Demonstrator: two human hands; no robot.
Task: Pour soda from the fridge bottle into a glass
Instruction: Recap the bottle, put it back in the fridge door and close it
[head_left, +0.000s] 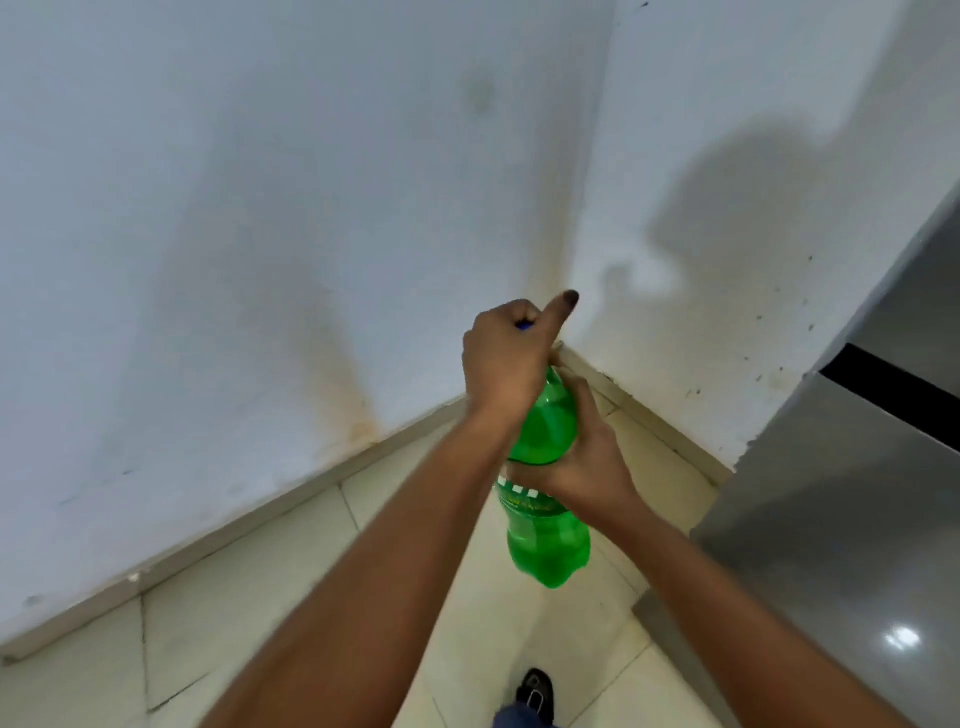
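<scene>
Left hand (506, 358) hides bottle cap (523, 326); label blurred.

glossy green plastic bottle (550, 540), brushed-metal fridge (852, 493)

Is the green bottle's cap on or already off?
Seemingly on: the left hand closes over the green plastic soda bottle top, a blue cap edge showing. Loosened or not: cannot tell.

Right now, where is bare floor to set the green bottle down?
Bare tiles lie left of the bottle, between the left arm and the wall skirting. A narrower strip runs toward the corner, beside the fridge. Near the shoe it is crowded. No glass shows.
</scene>
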